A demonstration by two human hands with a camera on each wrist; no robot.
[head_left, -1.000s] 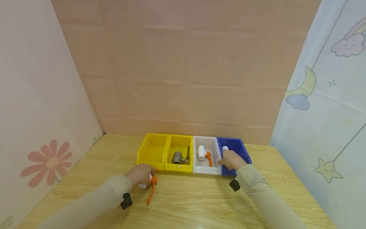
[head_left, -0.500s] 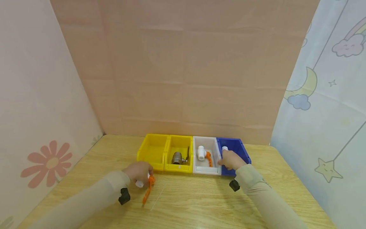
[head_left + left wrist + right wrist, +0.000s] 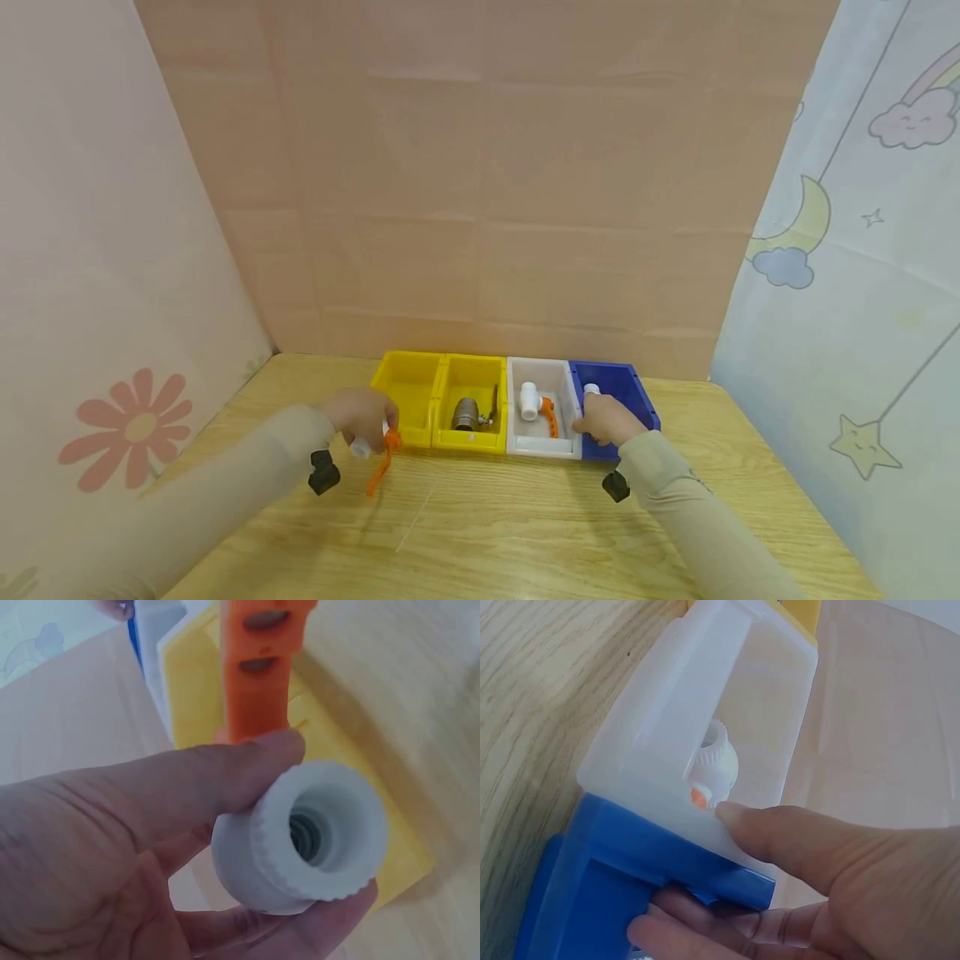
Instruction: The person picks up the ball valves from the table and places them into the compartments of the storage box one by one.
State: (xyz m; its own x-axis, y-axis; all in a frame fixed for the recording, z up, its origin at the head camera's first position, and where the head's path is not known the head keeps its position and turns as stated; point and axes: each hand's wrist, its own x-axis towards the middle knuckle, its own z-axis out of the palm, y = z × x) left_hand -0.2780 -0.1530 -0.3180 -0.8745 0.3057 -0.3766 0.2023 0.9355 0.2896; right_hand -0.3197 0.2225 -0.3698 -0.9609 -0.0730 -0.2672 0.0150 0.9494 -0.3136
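My left hand (image 3: 362, 414) grips a white plastic ball valve (image 3: 300, 840) with an orange lever handle (image 3: 259, 675), raised off the table in front of the leftmost yellow bin (image 3: 405, 392). In the left wrist view, the thumb lies on top and the fingers curl under its ribbed round end. My right hand (image 3: 611, 418) pinches the adjoining walls of the blue bin (image 3: 622, 383) and the white bin (image 3: 543, 447), thumb on the white side, fingers inside the blue. Behind it, part of a white fitting (image 3: 591, 388) shows in the blue bin.
The white bin holds another white ball valve (image 3: 529, 402) with an orange handle. In the second yellow bin (image 3: 472, 371) lies a metal ball valve (image 3: 466, 414). The bins stand in a row on the wooden table (image 3: 510, 525), before a pinkish backdrop (image 3: 480, 208).
My left hand has lifted the white ball valve off the table and moved it slightly left and toward the leftmost yellow bin. The right hand has stayed in place.
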